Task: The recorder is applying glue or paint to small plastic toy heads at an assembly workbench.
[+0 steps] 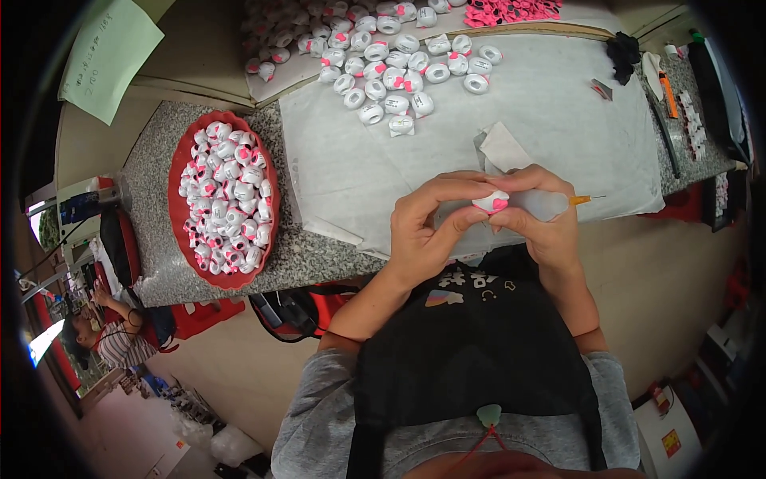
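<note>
Close in front of my chest both hands meet over a small white plastic figure piece with a pink bow (492, 203). My left hand (435, 219) pinches it between thumb and fingers. My right hand (546, 219) is wrapped round a translucent squeeze bottle (542, 205) with an orange needle tip pointing right, away from the piece; its thumb and fingertips also reach the piece. Beyond my hands, several similar white pieces (396, 77) are spread on the sheet-covered bench (574, 112). A folded white cloth or paper (504, 148) lies just past my right hand.
At left a red scalloped tray (177, 199) is heaped with white pieces. Pink bow parts (511, 11) lie piled at the far edge. On the right are an orange-handled tool (668, 94) and a black cloth (623, 57). Another person (120, 335) sits at far left.
</note>
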A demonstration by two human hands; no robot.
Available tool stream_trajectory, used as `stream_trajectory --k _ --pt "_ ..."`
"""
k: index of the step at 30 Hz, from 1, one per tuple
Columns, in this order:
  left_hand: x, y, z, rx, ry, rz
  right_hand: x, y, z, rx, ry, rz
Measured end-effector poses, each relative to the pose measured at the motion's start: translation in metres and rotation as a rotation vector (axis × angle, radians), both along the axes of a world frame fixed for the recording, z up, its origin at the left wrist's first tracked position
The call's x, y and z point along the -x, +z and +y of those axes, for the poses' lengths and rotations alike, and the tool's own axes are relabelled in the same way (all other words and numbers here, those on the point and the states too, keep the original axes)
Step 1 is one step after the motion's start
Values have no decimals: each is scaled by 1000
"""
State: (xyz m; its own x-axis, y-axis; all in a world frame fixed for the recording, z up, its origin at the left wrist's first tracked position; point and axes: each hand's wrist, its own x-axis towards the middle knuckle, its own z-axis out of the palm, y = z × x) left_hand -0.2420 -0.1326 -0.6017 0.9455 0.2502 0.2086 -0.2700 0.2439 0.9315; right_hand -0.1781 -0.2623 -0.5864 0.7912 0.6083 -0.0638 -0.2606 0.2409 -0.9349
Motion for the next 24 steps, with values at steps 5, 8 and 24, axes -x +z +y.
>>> stream_trajectory --k 5,8,24 --pt "1 1 1 10 5 37 1 0 6 -1 -30 36" --pt "0 0 3 101 -38 53 -1 4 8 45 -7 31" --pt "7 -5 14 149 -119 -40 7 11 12 53 12 56"
